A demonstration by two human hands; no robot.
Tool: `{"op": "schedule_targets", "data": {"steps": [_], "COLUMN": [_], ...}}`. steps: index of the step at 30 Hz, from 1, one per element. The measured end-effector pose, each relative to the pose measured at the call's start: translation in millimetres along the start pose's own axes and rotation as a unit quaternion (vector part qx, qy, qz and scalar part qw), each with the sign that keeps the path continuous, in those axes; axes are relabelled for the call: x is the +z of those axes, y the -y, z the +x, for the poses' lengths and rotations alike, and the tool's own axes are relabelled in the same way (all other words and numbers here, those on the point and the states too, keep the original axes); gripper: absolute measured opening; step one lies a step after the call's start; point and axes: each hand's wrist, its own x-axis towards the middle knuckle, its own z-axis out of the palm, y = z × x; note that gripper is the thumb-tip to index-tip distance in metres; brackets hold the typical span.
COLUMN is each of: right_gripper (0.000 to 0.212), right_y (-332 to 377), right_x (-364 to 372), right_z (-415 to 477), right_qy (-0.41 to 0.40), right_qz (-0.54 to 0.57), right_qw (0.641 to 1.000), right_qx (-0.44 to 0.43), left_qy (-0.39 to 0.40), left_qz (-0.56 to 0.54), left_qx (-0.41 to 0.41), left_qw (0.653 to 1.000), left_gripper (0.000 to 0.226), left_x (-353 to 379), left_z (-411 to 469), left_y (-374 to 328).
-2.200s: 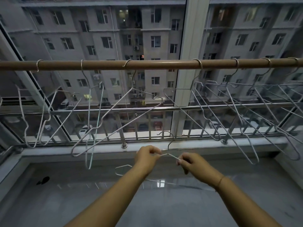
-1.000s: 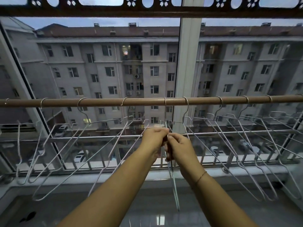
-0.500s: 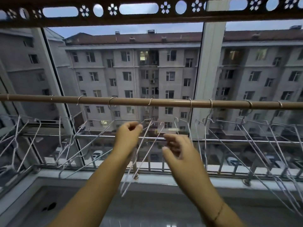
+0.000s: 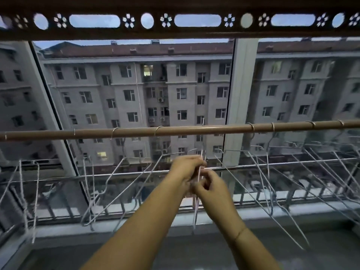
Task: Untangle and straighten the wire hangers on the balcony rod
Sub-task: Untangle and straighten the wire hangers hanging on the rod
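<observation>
The left hand [image 4: 185,168] and, just below it, the right hand [image 4: 211,189] both pinch one wire hanger [image 4: 195,213] edge-on, probably to square it under the rod [image 4: 136,131] overhead.

Thin pale wire hangers [image 4: 259,172] hang from a smooth, matt brown rod [image 4: 185,131].

Thin grey wire hangers [image 4: 271,203] hung by their hooks along the horizontal brown rod [image 4: 194,131], tilted and overlapping in clusters (densest at right), while the middle hanger [image 4: 195,215] hung edge-on, gripped by the left hand [image 4: 186,166] and right hand [image 4: 211,186].
</observation>
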Motion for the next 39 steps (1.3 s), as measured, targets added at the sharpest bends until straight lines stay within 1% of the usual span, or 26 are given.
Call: {"op": "schedule_targets", "data": {"steps": [3,6,8,11,13,16,19,21,24,26,28,29,30,31,33,34,35,37,38,39], "right_gripper": [0.023,0.02,0.015,0.016,0.02,0.029,0.043,0.051,0.057,0.052,0.036,0.025,0.014,0.01,0.013,0.014,0.016,0.018,0.019,0.02], "right_y": [9.4,6.6,-4.9,-32.2,-49.9,-71.6,-91.8,-104.3,-121.0,-129.2,-133.4,-133.4,-132.7,-131.6,-127.8,-123.8,-119.5,-113.0,-109.7,-107.3], "right_x": [-5.0,-7.8,-9.6,-15.9,-23.0,-32.2,-35.8,-37.0,-41.0,-46.5,-54.8,-59.5,-64.2,-68.1,-72.7,-73.8,-74.2,-73.3,-71.7,-69.6], "right_z": [15.3,23.5,22.6,20.2,22.1,27.3,30.9,32.5,31.9,27.9,18.7,11.9,3.9,-4.4,-22.1,-30.8,-37.9,-46.3,-48.1,-49.0], "right_qy": [-0.014,-0.02,-0.013,-0.019,-0.021,0.005,0.062,0.103,0.131,0.149,0.17,0.184,0.201,0.222,0.252,0.253,0.245,0.222,0.211,0.198], "right_qz": [0.005,0.021,0.033,0.055,0.014,-0.064,-0.142,-0.187,-0.26,-0.314,-0.357,-0.356,-0.336,-0.294,-0.13,-0.041,0.025,0.081,0.089,0.092], "right_qw": [1.0,1.0,0.999,0.997,0.998,0.997,0.987,0.977,0.956,0.937,0.918,0.915,0.918,0.927,0.947,0.948,0.947,0.948,0.951,0.955], "right_qx": [-0.01,-0.012,0.009,0.041,0.049,0.047,0.032,0.018,0.017,0.03,0.036,0.042,0.053,0.074,0.151,0.186,0.207,0.212,0.208,0.203], "left_qy": [-0.006,-0.008,-0.011,-0.023,-0.007,0.032,0.054,0.06,0.058,0.046,0.041,0.042,0.043,0.043,0.027,0.003,-0.032,-0.106,-0.122,-0.11], "left_qz": [-0.016,-0.015,-0.01,0.012,0.048,0.104,0.166,0.222,0.288,0.318,0.356,0.378,0.399,0.419,0.455,0.466,0.468,0.438,0.411,0.376], "left_qx": [0.012,-0.001,-0.023,-0.054,-0.076,-0.094,-0.085,-0.073,-0.054,-0.05,-0.041,-0.035,-0.028,-0.02,-0.001,0.012,0.028,0.06,0.068,0.059], "left_qw": [1.0,1.0,1.0,0.998,0.996,0.99,0.981,0.97,0.954,0.946,0.932,0.924,0.915,0.907,0.89,0.884,0.883,0.891,0.901,0.918], "left_gripper": [0.025,0.02,0.017,0.018,0.016,0.015,0.023,0.025,0.026,0.025,0.023,0.023,0.022,0.022,0.02,0.019,0.019,0.022,0.023,0.028], "left_x": [8.0,10.5,8.2,0.4,-8.1,-23.4,-36.0,-42.4,-49.4,-51.8,-52.1,-52.0,-51.5,-50.9,-46.9,-44.6,-41.9,-36.4,-33.9,-31.1], "left_z": [13.8,27.5,33.6,38.2,35.7,29.9,22.5,16.1,7.6,4.8,2.1,0.8,0.4,0.2,0.8,1.5,1.9,0.9,0.2,0.1], "left_y": [-8.5,-6.6,3.6,28.8,44.3,61.7,73.9,78.3,83.7,88.2,92.6,95.2,98.5,102.4,110.9,115.0,118.0,121.3,121.5,121.5]}}
